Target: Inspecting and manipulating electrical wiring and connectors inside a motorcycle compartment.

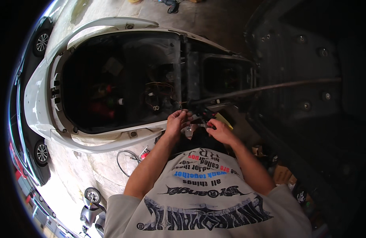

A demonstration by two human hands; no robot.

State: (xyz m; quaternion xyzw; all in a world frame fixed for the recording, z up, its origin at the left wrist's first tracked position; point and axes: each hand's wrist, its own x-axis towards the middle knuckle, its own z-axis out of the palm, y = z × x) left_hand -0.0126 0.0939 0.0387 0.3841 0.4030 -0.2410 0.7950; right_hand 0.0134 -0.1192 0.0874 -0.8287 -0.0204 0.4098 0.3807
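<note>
Over the near rim of a white scooter body (pixel 127 133), both my hands work close together. My left hand (pixel 178 122) is closed in a pinch at the edge of the black storage well (pixel 127 47); what is between its fingertips is too small to make out. My right hand (pixel 221 132) grips a black hand tool with red parts (pixel 205 115), its head pointing toward my left fingers. The tool's exact kind is not clear. Thin wires (pixel 161 88) and a pale connector (pixel 155 107) lie in the well beside my left hand.
A raised black seat (pixel 310 51) fills the right side, with a dark rod (pixel 286 84) slanting across to the body. Dim items, including a white-capped one (pixel 120 101), lie in the well. A cable (pixel 123 162) is on the floor. Cardboard (pixel 283 174) sits lower right; another scooter (pixel 90 214) stands lower left.
</note>
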